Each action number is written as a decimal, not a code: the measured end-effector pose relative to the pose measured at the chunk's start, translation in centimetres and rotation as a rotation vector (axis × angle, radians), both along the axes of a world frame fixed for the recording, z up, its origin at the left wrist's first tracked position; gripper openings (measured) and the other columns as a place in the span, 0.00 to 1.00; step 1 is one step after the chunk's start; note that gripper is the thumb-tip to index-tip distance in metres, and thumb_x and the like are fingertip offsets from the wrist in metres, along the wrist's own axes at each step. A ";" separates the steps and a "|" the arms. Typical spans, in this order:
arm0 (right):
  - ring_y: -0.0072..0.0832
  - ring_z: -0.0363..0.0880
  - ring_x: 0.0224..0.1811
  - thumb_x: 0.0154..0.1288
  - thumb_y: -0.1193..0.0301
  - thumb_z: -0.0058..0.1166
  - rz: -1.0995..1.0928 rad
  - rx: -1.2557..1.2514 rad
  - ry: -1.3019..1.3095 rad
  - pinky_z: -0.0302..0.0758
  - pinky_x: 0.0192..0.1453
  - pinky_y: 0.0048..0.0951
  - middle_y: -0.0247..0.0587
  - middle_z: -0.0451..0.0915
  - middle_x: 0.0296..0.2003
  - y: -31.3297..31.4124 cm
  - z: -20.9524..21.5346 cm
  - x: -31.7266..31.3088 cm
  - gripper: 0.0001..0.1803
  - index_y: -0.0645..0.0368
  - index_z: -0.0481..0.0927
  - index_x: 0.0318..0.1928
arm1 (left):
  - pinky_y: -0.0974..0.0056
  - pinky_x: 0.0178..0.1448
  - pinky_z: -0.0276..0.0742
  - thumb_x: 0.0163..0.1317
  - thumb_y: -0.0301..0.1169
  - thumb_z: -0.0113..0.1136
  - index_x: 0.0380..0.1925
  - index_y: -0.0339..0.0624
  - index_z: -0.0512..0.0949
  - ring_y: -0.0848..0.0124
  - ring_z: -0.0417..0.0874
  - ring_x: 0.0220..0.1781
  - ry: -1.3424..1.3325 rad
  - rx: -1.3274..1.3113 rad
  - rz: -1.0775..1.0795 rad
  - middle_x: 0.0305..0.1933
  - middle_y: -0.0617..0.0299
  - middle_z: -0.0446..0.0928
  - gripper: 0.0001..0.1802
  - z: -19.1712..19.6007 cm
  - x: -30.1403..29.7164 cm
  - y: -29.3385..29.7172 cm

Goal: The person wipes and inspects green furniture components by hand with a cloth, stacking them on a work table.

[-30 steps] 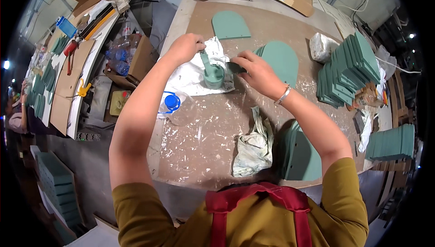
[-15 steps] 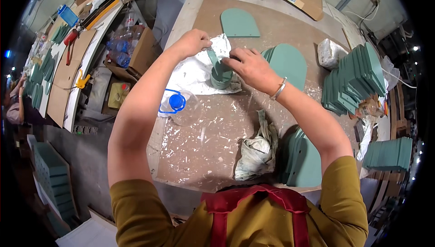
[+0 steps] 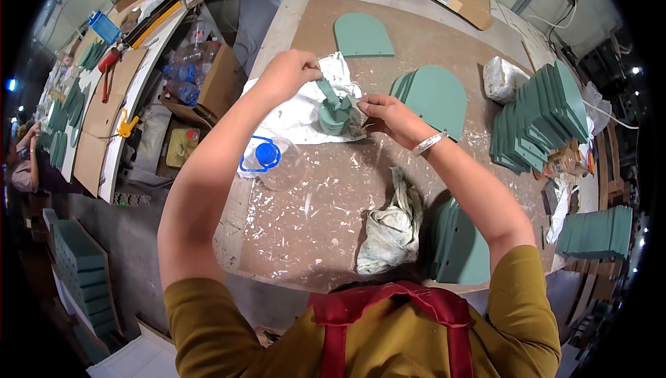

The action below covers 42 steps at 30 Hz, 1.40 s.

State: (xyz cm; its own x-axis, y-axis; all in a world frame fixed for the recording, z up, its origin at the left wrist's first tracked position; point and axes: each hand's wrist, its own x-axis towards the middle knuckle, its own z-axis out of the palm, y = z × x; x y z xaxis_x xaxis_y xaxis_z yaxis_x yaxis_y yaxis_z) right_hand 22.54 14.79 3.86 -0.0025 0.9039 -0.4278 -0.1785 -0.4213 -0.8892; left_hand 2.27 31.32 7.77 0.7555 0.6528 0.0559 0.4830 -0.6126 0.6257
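Note:
In my left hand (image 3: 295, 74), fingers pinched, is the upper end of a flat green-coated strip (image 3: 325, 89). Its lower end goes into a small green cup (image 3: 334, 125), where thick green stuff shows at the mouth. The cup stands on a crumpled white cloth (image 3: 277, 120). Beside the cup, on its right, my right hand (image 3: 394, 120) has thumb and fingers closed together; whatever lies between the tips is too small to make out. A clear jug (image 3: 284, 173) with a blue cap and handle lies nearer me, below the cloth.
Green round-topped boards (image 3: 437, 100) lie right of my hand, with a single board (image 3: 364, 36) farther back. A leaning stack (image 3: 541, 118) stands at the right. Nearer me are a stained rag (image 3: 388, 239) and more boards (image 3: 463, 246). Another person's arm shows far left.
My right hand has drawn off the cup's mouth, to the right and slightly toward me. My left hand stays at the strip, almost in the same place.

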 end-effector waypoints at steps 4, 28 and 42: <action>0.21 0.78 0.36 0.76 0.66 0.52 -0.074 -0.007 0.041 0.78 0.44 0.26 0.34 0.81 0.39 0.1 0.4 -0.6 0.16 0.65 0.79 0.54 | 0.57 0.44 0.76 0.62 0.32 0.64 0.36 0.34 0.84 0.54 0.83 0.37 -0.001 0.135 -0.033 0.33 0.48 0.82 0.10 1.1 -0.3 -2.5; 0.28 0.81 0.35 0.76 0.66 0.47 -0.169 0.052 0.148 0.81 0.42 0.29 0.42 0.81 0.38 -0.9 0.4 -0.8 0.14 0.66 0.78 0.47 | 0.50 0.46 0.76 0.60 0.34 0.62 0.34 0.36 0.84 0.47 0.84 0.40 0.024 0.155 -0.016 0.32 0.45 0.83 0.12 -1.5 0.5 -1.3; 0.40 0.80 0.46 0.67 0.68 0.57 0.290 0.562 -1.366 0.78 0.49 0.40 0.45 0.80 0.42 -5.7 2.6 1.7 0.12 0.59 0.81 0.49 | 0.50 0.48 0.76 0.61 0.38 0.64 0.38 0.36 0.84 0.49 0.83 0.43 0.203 0.136 0.035 0.39 0.44 0.83 0.15 -2.4 1.2 -0.4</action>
